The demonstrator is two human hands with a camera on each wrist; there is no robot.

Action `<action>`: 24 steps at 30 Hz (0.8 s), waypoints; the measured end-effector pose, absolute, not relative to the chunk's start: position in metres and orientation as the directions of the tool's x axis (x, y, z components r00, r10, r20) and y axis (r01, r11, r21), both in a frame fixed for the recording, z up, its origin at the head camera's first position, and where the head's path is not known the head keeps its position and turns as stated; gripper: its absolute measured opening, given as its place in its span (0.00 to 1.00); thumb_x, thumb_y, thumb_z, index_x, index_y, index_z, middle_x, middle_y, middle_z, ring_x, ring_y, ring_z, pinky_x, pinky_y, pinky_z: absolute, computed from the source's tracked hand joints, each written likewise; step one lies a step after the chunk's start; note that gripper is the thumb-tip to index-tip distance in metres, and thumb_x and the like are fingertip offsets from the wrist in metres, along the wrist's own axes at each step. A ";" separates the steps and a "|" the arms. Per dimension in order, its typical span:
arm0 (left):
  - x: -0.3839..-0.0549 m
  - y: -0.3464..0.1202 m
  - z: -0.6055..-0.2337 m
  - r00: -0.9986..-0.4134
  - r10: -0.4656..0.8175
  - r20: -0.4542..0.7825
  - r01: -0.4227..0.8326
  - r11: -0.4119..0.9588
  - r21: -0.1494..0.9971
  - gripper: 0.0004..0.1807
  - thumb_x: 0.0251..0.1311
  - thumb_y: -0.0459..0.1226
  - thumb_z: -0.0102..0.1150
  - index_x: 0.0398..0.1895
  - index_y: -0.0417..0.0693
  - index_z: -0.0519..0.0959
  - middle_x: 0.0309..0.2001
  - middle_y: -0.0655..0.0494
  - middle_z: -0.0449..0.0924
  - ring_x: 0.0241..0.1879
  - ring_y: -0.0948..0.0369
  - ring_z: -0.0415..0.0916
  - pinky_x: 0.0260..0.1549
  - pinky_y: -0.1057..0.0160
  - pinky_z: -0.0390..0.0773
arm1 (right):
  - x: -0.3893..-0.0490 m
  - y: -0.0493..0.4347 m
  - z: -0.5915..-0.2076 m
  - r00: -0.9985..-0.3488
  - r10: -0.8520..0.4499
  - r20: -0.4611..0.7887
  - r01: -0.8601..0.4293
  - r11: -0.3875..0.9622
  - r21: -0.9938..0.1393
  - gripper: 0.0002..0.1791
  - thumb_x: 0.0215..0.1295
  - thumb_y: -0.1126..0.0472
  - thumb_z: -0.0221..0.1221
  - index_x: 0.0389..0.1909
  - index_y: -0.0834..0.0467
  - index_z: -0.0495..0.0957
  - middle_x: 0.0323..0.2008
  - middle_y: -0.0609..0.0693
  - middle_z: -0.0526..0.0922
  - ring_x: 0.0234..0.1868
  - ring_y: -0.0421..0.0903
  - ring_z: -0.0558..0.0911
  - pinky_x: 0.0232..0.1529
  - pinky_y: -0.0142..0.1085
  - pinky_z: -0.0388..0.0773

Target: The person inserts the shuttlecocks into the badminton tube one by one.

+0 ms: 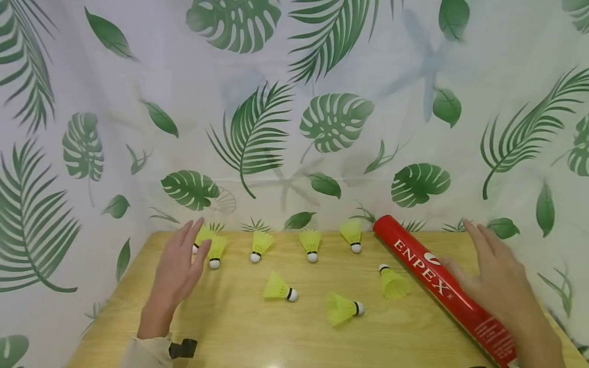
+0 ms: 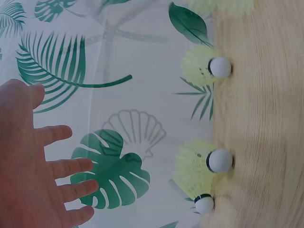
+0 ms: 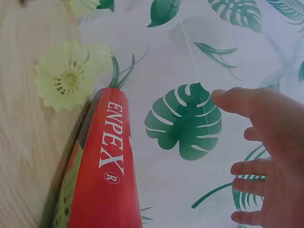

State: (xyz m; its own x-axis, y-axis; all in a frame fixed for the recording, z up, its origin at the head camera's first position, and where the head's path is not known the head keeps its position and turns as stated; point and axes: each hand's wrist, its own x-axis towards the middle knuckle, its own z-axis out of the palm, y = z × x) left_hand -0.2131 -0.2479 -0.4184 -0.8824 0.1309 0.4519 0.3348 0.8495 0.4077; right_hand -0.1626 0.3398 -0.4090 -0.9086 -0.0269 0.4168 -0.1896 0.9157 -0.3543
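Several yellow shuttlecocks with white heads lie about on the wooden table. My left hand (image 1: 178, 263), fingers straight, hovers at the left, nearest to a shuttlecock (image 1: 216, 250) and another one partly hidden behind the thumb. On the right lies a red ENPEX tube (image 1: 442, 286), slanting from the back edge to the front. Above it is my right hand (image 1: 499, 278), fingers extended, holding nothing; in the right wrist view it is apart from the tube (image 3: 108, 166). Nearest the tube's left side is a shuttlecock (image 1: 394, 282) with its head toward the back.
Three shuttlecocks, one of them this left one (image 1: 261, 245), stand in a row along the back. Two more, including a front one (image 1: 342, 308), lie mid-table (image 1: 248, 332). A leaf-patterned curtain (image 1: 271, 204) hangs close behind the table and along both sides.
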 end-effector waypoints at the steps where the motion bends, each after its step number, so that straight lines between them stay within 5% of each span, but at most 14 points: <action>1: -0.210 -0.246 -0.419 -0.881 0.123 0.457 0.338 0.839 0.426 0.32 0.80 0.50 0.44 0.80 0.45 0.59 0.75 0.34 0.59 0.72 0.33 0.57 0.67 0.30 0.57 | -0.161 0.338 -0.411 -0.912 -0.009 0.409 -0.179 0.907 -0.380 0.52 0.68 0.43 0.65 0.83 0.53 0.47 0.74 0.74 0.56 0.71 0.77 0.56 0.54 0.84 0.53; 12: -0.196 -0.216 -0.436 -0.876 0.111 0.469 0.400 0.710 0.579 0.29 0.80 0.45 0.45 0.79 0.47 0.61 0.76 0.40 0.60 0.74 0.39 0.56 0.65 0.29 0.61 | -0.175 0.329 -0.425 -0.890 -0.004 0.456 -0.261 0.825 -0.502 0.50 0.66 0.53 0.68 0.81 0.60 0.52 0.73 0.72 0.60 0.70 0.75 0.58 0.67 0.75 0.51; 24: -0.194 -0.194 -0.455 -0.886 0.132 0.445 0.449 0.490 0.747 0.27 0.77 0.40 0.53 0.76 0.48 0.65 0.70 0.45 0.69 0.63 0.44 0.72 0.54 0.34 0.76 | -0.197 0.317 -0.460 -0.932 0.029 0.362 -0.168 0.849 -0.501 0.48 0.65 0.50 0.69 0.78 0.62 0.55 0.69 0.73 0.65 0.65 0.74 0.65 0.56 0.76 0.65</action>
